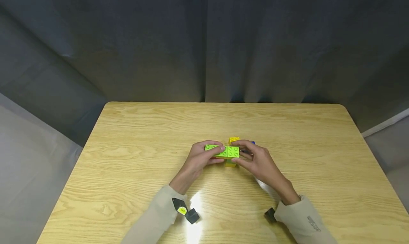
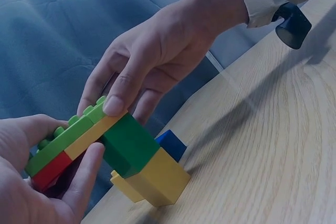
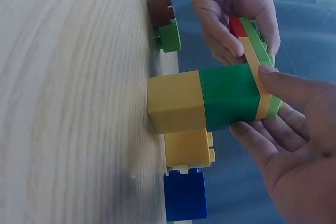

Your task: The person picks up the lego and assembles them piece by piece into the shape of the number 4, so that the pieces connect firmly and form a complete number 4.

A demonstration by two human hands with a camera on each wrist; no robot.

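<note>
A small tower stands on the table: a yellow block (image 3: 175, 103) at the bottom, a dark green block (image 3: 229, 96) on it. Across its top lies a bar of light green toy bricks (image 1: 233, 151) over a thin yellow brick (image 2: 97, 135) and a thin red brick (image 2: 50, 171). The bar juts out to the left. My left hand (image 1: 198, 157) grips that jutting end, thumb on top and fingers beneath. At the tower end my right hand (image 1: 261, 162) pinches the bar between thumb and fingers, close to the dark green block.
Just behind the tower sits another yellow brick (image 3: 187, 147), with a blue brick (image 3: 185, 195) beside it. The right wrist view also has a red-brown brick (image 3: 159, 10) and a green brick (image 3: 169, 36) near the left hand. Dark curtains (image 1: 204, 45) hang behind the wooden table (image 1: 134, 130).
</note>
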